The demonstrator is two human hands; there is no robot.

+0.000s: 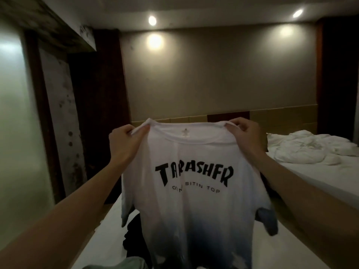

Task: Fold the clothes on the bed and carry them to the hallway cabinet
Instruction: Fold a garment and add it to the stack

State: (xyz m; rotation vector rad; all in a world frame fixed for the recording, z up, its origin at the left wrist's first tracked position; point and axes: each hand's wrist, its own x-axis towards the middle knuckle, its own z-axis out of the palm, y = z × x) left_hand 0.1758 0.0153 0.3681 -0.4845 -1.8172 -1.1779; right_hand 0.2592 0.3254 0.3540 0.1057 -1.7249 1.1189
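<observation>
The left hand [124, 139] pinches the left shoulder of a white T-shirt [192, 191], fingers curled over a bunch of fabric beside the collar. The right hand [242, 133] pinches the right shoulder the same way, thumb and fingertips closed on the cloth. The two hands are well apart, level with each other, and both bare forearms reach forward from the near edge of the view. The T-shirt hangs between them with its front facing the camera, black block lettering across the chest and a smaller line of print beneath; its lower part shades from white into dark blue. It hangs above the near bed [101, 237], whose white sheet shows at left. Dark clothes [133, 235] lie on that bed behind the shirt's lower left, and a pale green garment [120, 265] sits at the near edge. To the right, a second bed [318, 177] carries a rumpled white duvet [308, 148]. Two ceiling spotlights [152, 20] shine on the far wall.
</observation>
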